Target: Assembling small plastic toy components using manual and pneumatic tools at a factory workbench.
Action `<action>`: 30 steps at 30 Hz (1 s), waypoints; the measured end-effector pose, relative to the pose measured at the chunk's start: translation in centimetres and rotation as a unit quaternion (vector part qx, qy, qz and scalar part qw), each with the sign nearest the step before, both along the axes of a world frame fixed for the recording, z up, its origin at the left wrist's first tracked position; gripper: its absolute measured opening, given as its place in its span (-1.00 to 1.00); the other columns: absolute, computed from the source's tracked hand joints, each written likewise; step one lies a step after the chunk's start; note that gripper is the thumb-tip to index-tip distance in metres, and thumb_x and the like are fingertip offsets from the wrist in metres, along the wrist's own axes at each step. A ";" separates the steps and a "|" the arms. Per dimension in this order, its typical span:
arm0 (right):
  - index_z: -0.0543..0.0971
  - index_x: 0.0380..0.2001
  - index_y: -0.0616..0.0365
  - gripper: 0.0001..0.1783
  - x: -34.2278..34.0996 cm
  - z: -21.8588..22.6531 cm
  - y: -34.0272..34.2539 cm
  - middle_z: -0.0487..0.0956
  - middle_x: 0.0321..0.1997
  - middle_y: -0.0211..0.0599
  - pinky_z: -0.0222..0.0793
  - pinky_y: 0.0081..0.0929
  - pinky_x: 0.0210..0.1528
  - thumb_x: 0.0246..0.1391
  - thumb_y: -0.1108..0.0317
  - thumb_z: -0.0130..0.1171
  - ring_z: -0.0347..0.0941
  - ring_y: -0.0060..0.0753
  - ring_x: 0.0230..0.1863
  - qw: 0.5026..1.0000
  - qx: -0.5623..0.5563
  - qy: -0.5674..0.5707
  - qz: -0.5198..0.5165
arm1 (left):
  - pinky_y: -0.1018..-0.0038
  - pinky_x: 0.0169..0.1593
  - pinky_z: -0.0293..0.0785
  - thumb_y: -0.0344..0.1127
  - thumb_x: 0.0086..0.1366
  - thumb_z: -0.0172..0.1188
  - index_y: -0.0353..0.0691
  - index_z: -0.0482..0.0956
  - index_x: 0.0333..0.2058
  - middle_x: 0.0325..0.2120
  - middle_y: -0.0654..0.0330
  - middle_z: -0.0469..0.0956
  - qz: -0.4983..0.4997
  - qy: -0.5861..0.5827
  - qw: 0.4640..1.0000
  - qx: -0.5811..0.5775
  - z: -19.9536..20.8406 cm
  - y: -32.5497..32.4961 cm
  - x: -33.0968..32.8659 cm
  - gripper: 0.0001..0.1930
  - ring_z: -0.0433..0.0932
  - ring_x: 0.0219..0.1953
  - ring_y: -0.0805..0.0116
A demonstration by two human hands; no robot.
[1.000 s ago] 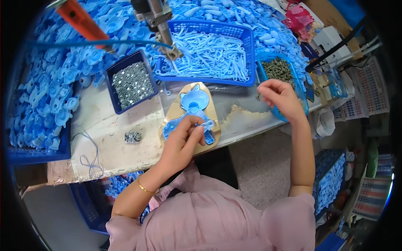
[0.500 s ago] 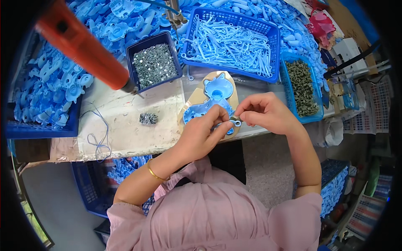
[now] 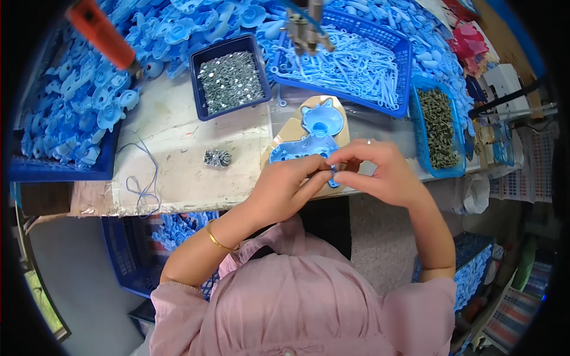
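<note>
My left hand (image 3: 292,183) is closed in a pinch on a small blue ring-ended plastic stick, mostly hidden by the fingers now. Against its fingertips, my right hand (image 3: 380,171) is pinched too; whatever lies between its finger and thumb is too small and covered to make out. Both hands meet just over the front edge of the table. Right behind them a blue animal-shaped plastic shell (image 3: 306,145) lies hollow side up in a tan holder (image 3: 289,132), its lower part partly covered by my hands.
Behind stand a dark blue tray of small metal pieces (image 3: 194,77), a blue basket of ring-ended sticks (image 3: 406,74) and a light blue tray of metal parts (image 3: 456,169). An orange power screwdriver (image 3: 104,35) and a metal fixture (image 3: 304,32) hang overhead. A wrapped bundle (image 3: 217,158) lies left.
My right fingers have come onto my left fingertips, covering the stick's ring end that showed before. The view has shifted slightly, and the hanging screwdriver appears farther up and left.
</note>
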State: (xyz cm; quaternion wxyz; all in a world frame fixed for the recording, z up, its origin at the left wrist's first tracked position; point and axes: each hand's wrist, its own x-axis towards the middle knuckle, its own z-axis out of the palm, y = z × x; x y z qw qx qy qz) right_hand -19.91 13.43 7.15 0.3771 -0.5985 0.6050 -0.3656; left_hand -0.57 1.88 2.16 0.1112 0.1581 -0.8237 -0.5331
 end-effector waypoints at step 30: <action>0.62 -0.34 0.23 -0.86 -1.1 -3.5 -4.7 0.61 -0.37 -0.33 0.42 -0.50 -0.33 -0.01 0.49 0.35 0.53 -0.53 -0.38 0.981 0.170 0.094 -0.026 | 0.24 -0.10 0.41 -0.32 -0.01 0.42 -0.15 0.61 -0.33 -0.21 0.22 0.53 0.146 -0.003 0.939 -0.311 -2.2 -2.4 0.7 -0.76 0.47 -0.16 0.12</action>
